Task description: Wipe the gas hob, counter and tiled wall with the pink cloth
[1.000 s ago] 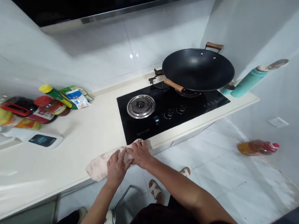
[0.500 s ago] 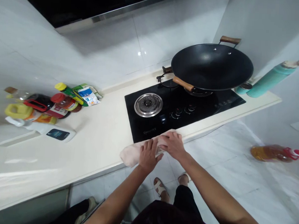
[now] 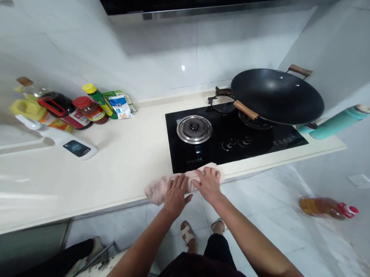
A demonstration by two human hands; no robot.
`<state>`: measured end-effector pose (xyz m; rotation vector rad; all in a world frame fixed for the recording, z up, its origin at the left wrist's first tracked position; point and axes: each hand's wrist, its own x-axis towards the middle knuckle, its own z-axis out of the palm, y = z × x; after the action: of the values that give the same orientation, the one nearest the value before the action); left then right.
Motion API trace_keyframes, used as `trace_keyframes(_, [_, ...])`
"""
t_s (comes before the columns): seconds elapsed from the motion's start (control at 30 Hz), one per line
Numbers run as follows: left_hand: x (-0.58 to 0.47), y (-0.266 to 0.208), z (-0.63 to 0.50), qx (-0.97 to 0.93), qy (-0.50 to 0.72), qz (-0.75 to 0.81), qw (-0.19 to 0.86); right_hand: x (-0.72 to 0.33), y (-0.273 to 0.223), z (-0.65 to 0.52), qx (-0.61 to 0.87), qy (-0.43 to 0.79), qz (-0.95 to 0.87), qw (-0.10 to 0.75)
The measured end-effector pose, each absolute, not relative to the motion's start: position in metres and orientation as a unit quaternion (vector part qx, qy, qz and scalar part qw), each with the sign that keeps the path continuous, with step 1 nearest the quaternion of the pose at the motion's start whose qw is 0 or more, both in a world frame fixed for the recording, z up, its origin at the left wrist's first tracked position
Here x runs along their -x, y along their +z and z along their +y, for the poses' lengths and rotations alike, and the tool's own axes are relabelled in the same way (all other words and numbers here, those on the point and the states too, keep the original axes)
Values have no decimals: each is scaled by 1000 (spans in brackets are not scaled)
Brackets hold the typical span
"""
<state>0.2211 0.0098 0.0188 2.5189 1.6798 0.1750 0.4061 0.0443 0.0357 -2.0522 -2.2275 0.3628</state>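
A pale pink cloth (image 3: 157,190) lies bunched lengthwise along the counter's front edge, at the front left corner of the black gas stove (image 3: 199,158). My left hand (image 3: 176,196) is closed over its middle, fingers side by side on top and thumb pointing right. Nearer the right end, my right hand (image 3: 209,183) grips the same cloth, its fingers bent over it and its thumb towards the left hand. Both palms are hidden from above. The stove's left burner (image 3: 194,129) is bare; a large black wok (image 3: 275,95) with wooden handles rests on the right one.
Bottles and jars, among them a white bottle (image 3: 75,147) and a red-lidded jar (image 3: 92,109), stand at the left wall. A turquoise flask (image 3: 337,123) is at the right end. An oil bottle (image 3: 324,207) stands on the floor. The black range hood (image 3: 179,2) hangs above.
My view has turned, so the stove and wok appear further right. Both hands and the cloth have slid a little to the left along the counter edge.
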Motion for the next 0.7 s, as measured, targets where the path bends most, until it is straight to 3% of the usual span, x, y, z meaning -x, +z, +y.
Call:
trace_keyframes(0.3, [-137, 21, -4, -771, 33, 636, -6, -317, 40, 40, 572, 141, -806, 58])
trace_keyframes(0.57, [-154, 26, 0, -752, 5, 659, -33, -332, 41, 39, 536, 154, -824, 95])
trace_keyframes(0.7, [-186, 34, 2, -745, -11, 667, 2, -359, 36, 41, 548, 169, -812, 109])
